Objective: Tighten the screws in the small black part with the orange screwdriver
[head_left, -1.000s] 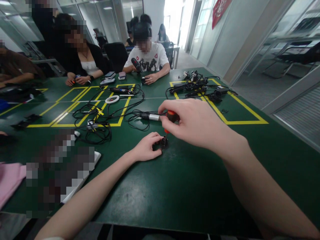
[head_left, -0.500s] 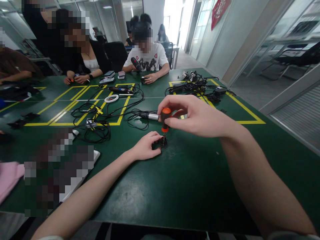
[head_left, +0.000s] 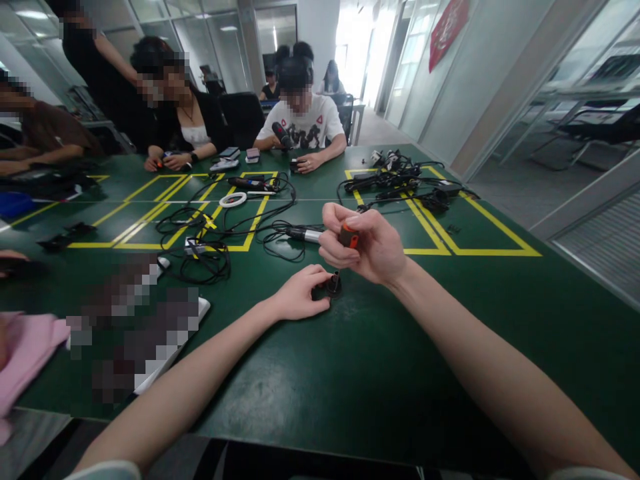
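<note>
My right hand (head_left: 367, 245) is closed round an orange-and-black screwdriver (head_left: 348, 236), held upright with its tip down at a small black part (head_left: 333, 285) on the green table (head_left: 380, 373). My left hand (head_left: 300, 293) rests on the table and pinches that small black part between thumb and fingers. Just behind my hands lies a black and silver microphone-like device (head_left: 303, 234) with its cable.
Tangled black cables (head_left: 200, 250) and a white ring (head_left: 233, 199) lie in yellow-taped squares to the left. More black gear and cables (head_left: 400, 177) sit at the back right. Several people sit at the far side. A pink cloth (head_left: 25, 353) is at the near left.
My right hand has pulled in and closed tighter around the screwdriver handle, which is now mostly covered. My left hand has stayed on the small black part. The view shifted slightly.
</note>
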{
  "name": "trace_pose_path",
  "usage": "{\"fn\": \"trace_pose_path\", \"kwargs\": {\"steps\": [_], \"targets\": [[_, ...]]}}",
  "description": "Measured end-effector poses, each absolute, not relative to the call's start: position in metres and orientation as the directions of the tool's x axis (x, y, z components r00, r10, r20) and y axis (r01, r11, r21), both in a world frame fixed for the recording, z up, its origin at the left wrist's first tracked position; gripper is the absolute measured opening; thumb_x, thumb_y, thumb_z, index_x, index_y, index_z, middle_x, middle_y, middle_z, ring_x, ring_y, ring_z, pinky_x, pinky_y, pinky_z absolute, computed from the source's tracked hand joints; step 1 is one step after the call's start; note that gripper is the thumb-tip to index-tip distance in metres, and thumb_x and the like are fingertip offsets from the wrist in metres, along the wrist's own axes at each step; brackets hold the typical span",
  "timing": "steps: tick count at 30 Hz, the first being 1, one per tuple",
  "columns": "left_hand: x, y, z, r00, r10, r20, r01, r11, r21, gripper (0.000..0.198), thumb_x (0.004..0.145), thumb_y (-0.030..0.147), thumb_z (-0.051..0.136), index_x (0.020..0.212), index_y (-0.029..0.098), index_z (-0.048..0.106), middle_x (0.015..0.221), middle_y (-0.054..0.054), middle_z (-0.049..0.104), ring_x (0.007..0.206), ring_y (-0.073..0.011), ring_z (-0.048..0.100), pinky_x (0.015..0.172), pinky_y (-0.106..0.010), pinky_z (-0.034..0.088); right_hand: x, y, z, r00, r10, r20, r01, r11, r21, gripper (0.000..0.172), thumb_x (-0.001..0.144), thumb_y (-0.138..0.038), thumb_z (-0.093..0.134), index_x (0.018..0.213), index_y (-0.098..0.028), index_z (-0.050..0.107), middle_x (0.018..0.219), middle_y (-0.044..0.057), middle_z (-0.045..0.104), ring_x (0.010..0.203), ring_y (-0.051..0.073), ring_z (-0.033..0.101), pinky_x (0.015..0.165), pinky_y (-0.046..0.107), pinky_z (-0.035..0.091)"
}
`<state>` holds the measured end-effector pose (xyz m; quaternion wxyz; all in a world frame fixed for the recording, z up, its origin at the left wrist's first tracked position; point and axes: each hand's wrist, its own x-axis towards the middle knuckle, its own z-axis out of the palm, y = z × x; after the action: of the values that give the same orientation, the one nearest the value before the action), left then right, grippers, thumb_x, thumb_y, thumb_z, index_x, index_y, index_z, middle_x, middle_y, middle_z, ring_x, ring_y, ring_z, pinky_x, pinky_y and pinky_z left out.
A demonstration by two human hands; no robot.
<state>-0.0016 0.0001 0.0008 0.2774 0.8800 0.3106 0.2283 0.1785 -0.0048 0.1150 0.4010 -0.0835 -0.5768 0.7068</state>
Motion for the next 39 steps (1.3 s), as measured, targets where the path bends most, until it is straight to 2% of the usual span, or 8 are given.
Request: {"fn": "trace_pose_path", "kwargs": {"steps": [6, 14, 21, 26, 29, 33, 37, 39], "targets": [[-0.001, 0.0, 0.0, 0.706, 0.67, 0.232, 0.407, -0.651, 0.641, 0.03, 0.084, 0.022, 0.067, 0.114, 0.018, 0.072, 0.109, -0.008, 0.067, 0.106, -0.0253, 0.065, 0.099, -0.039, 0.056, 0.188, -0.005, 0.127, -0.635, 0.73, 0.253, -0.313, 0.056, -0.948, 0.025, 0.091, -0.031, 0.049, 0.069, -0.021, 0.049, 0.068, -0.001, 0.048, 0.057, 0.014, 0.042, 0.057, 0.028, 0.039], [0.0, 0.0, 0.001, 0.709, 0.665, 0.234, 0.402, -0.654, 0.641, 0.027, 0.085, 0.023, 0.067, 0.11, 0.018, 0.073, 0.107, -0.008, 0.067, 0.102, -0.0252, 0.064, 0.096, -0.039, 0.057, 0.183, -0.002, 0.121, -0.544, 0.798, 0.261, -0.38, 0.043, -0.924, 0.024, 0.094, -0.038, 0.044, 0.074, -0.025, 0.04, 0.049, -0.009, 0.024, 0.044, 0.012, 0.015, 0.046, 0.023, 0.022], [0.001, 0.001, -0.001, 0.703, 0.674, 0.226, 0.41, -0.645, 0.645, 0.034, 0.085, 0.023, 0.068, 0.118, 0.018, 0.073, 0.11, -0.008, 0.067, 0.105, -0.0255, 0.065, 0.1, -0.04, 0.057, 0.185, -0.006, 0.129, -0.596, 0.78, 0.189, -0.247, 0.046, -0.968, 0.033, 0.098, -0.044, 0.055, 0.074, -0.022, 0.047, 0.062, -0.004, 0.047, 0.053, 0.013, 0.046, 0.057, 0.028, 0.039], [0.001, 0.001, -0.002, 0.713, 0.658, 0.243, 0.385, -0.657, 0.648, 0.035, 0.085, 0.023, 0.067, 0.118, 0.016, 0.073, 0.111, -0.01, 0.067, 0.105, -0.0263, 0.064, 0.1, -0.042, 0.057, 0.181, -0.004, 0.125, -0.563, 0.795, 0.226, -0.324, 0.04, -0.945, 0.046, 0.101, -0.05, 0.05, 0.065, -0.023, 0.038, 0.052, -0.007, 0.029, 0.048, 0.011, 0.024, 0.049, 0.025, 0.025], [0.002, 0.0, -0.001, 0.708, 0.667, 0.232, 0.402, -0.651, 0.644, 0.033, 0.084, 0.022, 0.067, 0.116, 0.018, 0.073, 0.11, -0.009, 0.067, 0.104, -0.0256, 0.064, 0.099, -0.04, 0.057, 0.178, -0.004, 0.118, -0.548, 0.795, 0.26, -0.368, 0.05, -0.928, 0.041, 0.098, -0.056, 0.048, 0.073, -0.025, 0.039, 0.048, -0.011, 0.021, 0.044, 0.01, 0.014, 0.046, 0.024, 0.019], [0.002, 0.0, -0.001, 0.706, 0.669, 0.233, 0.405, -0.651, 0.642, 0.033, 0.084, 0.022, 0.068, 0.117, 0.019, 0.073, 0.11, -0.008, 0.067, 0.104, -0.0256, 0.064, 0.099, -0.04, 0.057, 0.178, -0.005, 0.117, -0.538, 0.793, 0.287, -0.372, 0.082, -0.925, 0.029, 0.095, -0.045, 0.053, 0.08, -0.025, 0.04, 0.053, -0.01, 0.032, 0.042, 0.009, 0.019, 0.046, 0.023, 0.02], [0.002, 0.0, -0.002, 0.709, 0.664, 0.239, 0.397, -0.655, 0.643, 0.034, 0.085, 0.023, 0.067, 0.118, 0.018, 0.073, 0.111, -0.009, 0.067, 0.105, -0.026, 0.065, 0.1, -0.041, 0.057, 0.181, -0.004, 0.124, -0.519, 0.821, 0.24, -0.312, 0.079, -0.947, 0.036, 0.094, -0.049, 0.057, 0.073, -0.023, 0.043, 0.066, -0.005, 0.045, 0.048, 0.009, 0.035, 0.051, 0.027, 0.031], [0.002, 0.0, -0.002, 0.708, 0.664, 0.239, 0.397, -0.655, 0.643, 0.032, 0.085, 0.023, 0.067, 0.116, 0.018, 0.073, 0.11, -0.009, 0.067, 0.104, -0.0261, 0.065, 0.099, -0.04, 0.057, 0.182, -0.003, 0.125, -0.516, 0.83, 0.213, -0.296, 0.061, -0.953, 0.04, 0.096, -0.047, 0.054, 0.068, -0.022, 0.041, 0.065, -0.005, 0.041, 0.049, 0.01, 0.033, 0.052, 0.027, 0.031]]}}
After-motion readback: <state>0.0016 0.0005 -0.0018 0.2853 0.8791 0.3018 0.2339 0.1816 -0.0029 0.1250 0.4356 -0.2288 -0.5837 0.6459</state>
